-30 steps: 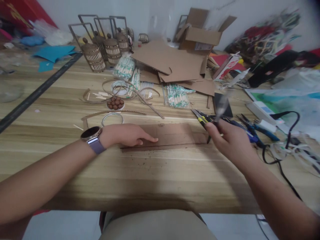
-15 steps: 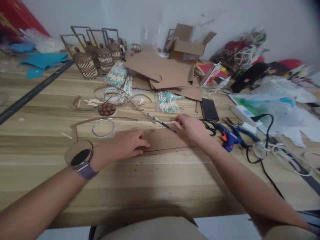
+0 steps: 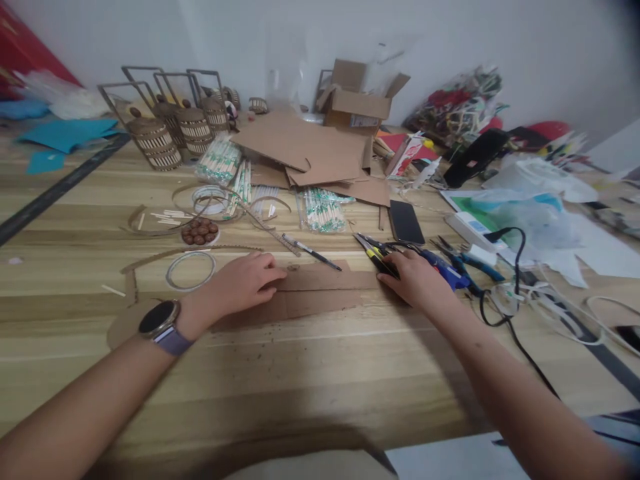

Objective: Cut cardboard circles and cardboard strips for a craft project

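Observation:
My left hand point(image 3: 245, 287), wearing a watch point(image 3: 159, 318), rests on the left part of a brown cardboard strip point(image 3: 320, 303), its fingers loosely bent and holding nothing. On the strip's right, my right hand point(image 3: 413, 277) has its fingers around a slim yellow-and-black utility knife point(image 3: 374, 255), whose pointed end faces up and left. Part of the knife is hidden under the fingers. Dark scissors point(image 3: 369, 240) lie just behind it, partly covered. A pen point(image 3: 317, 255) lies along the strip's far edge.
A blue glue gun point(image 3: 447, 269), pliers point(image 3: 475, 260) and cables lie at the right. A phone point(image 3: 406, 222) is behind them. Brown balls point(image 3: 200, 231), a tape ring point(image 3: 191, 270) and curled cardboard strips are left. Cardboard sheets point(image 3: 330, 150) and small lanterns point(image 3: 155, 143) stand further back.
My right hand has moved right, off the cardboard, and has taken hold of the utility knife. The left hand stays on the strip. The view has shifted slightly right.

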A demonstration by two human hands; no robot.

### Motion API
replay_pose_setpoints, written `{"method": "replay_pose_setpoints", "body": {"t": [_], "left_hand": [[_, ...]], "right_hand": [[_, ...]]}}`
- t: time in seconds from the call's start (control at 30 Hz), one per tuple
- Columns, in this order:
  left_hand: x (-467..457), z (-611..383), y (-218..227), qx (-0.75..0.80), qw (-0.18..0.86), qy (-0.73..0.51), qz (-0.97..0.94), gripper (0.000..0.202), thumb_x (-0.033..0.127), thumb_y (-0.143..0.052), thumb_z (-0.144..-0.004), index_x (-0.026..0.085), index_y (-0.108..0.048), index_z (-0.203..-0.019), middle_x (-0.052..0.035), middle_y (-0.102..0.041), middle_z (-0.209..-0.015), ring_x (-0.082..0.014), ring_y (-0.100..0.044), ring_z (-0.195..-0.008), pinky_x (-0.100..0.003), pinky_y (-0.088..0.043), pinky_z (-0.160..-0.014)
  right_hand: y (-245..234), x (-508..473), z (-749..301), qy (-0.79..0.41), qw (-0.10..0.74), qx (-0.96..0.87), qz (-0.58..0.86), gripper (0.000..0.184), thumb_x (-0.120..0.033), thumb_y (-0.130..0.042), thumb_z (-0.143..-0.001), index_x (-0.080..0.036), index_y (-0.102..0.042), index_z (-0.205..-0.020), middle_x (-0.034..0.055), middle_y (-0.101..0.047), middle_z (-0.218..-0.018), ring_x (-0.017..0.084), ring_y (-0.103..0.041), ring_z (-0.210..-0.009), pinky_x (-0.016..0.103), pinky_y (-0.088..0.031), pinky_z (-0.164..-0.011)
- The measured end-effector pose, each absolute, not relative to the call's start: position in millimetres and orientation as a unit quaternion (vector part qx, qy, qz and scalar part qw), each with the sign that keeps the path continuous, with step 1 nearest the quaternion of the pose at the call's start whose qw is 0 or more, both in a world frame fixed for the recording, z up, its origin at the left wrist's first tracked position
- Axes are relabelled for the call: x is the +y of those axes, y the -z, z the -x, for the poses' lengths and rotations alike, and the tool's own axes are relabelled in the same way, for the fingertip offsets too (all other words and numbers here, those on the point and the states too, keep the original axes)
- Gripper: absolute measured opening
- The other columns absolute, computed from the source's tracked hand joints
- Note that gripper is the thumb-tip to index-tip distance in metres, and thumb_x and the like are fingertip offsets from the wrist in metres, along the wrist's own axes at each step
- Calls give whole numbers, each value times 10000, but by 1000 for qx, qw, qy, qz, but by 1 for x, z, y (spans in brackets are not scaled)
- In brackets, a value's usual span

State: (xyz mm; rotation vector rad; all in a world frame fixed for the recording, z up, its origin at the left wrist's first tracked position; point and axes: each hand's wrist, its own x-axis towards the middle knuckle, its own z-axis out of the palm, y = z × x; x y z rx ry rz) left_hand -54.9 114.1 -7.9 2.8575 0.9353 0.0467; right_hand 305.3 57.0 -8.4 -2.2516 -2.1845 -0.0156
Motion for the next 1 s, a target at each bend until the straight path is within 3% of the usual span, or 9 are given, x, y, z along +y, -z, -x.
{"method": "replay_pose_setpoints", "body": {"t": [0.23, 0.37, 0.47, 0.6, 0.8, 0.9, 1.0], "left_hand": [[110, 62, 20, 289, 80, -68, -952, 318, 166, -545, -955, 178, -670, -1247, -121, -640, -1149, -263, -593, -1064, -410, -513, -937], [110, 64, 27, 277, 88, -84, -953, 332, 152, -523, -955, 188, -649, -1260, -111, -648, -1139, -256, -592, -1066, -399, -520, -935], [110, 64, 32, 272, 93, -95, -953, 351, 155, -525, -946, 174, -634, -1279, -115, -632, -1126, -256, -589, -1060, -400, -521, -939], [107, 64, 34, 296, 115, -124, -940, 393, 157, -516, -939, 173, -606, -1321, -120, -586, -1163, -247, -594, -1041, -391, -533, -910], [112, 64, 23, 328, 175, -180, -911, 367, 153, -384, -998, 213, -647, -1247, -76, -585, -1095, -209, -607, -996, -372, -529, -923], [121, 65, 23, 393, 121, -218, -885, 369, 158, -416, -978, 219, -639, -1267, -90, -582, -1164, -250, -586, -1092, -458, -510, -995], [119, 62, 26, 411, 21, -232, -881, 361, 150, -465, -956, 195, -652, -1262, -137, -546, -1313, -337, -470, -1292, -584, -414, -1109]], "right_hand": [[13, 56, -316, -10, 14, -686, 727, 460, -329, -648, -845, -83, -618, -1232, 216, -683, -1149, 351, -661, -1076, 434, -507, -918], [8, 45, -322, -34, 60, -667, 742, 377, -393, -665, -776, -142, -689, -1056, 152, -690, -987, 330, -674, -983, 420, -530, -868], [-1, 34, -324, -67, 118, -645, 752, 309, -415, -669, -722, -189, -655, -931, 94, -674, -855, 300, -673, -848, 399, -535, -740], [-16, 21, -317, -181, 171, -611, 752, 251, -409, -670, -707, -236, -571, -859, -9, -632, -633, 219, -609, -578, 332, -465, -539], [-30, 13, -296, -424, 298, -536, 666, 408, -470, -797, -723, -226, -541, -928, -10, -682, -658, 188, -646, -616, 290, -501, -534], [-32, 10, -284, -496, 355, -463, 642, 508, -561, -850, -682, -224, -550, -915, -28, -652, -674, 151, -621, -575, 272, -517, -512], [-30, 7, -270, -571, 388, -375, 618, 573, -684, -805, -691, -223, -561, -928, -21, -654, -691, 138, -608, -550, 276, -544, -493]]}}
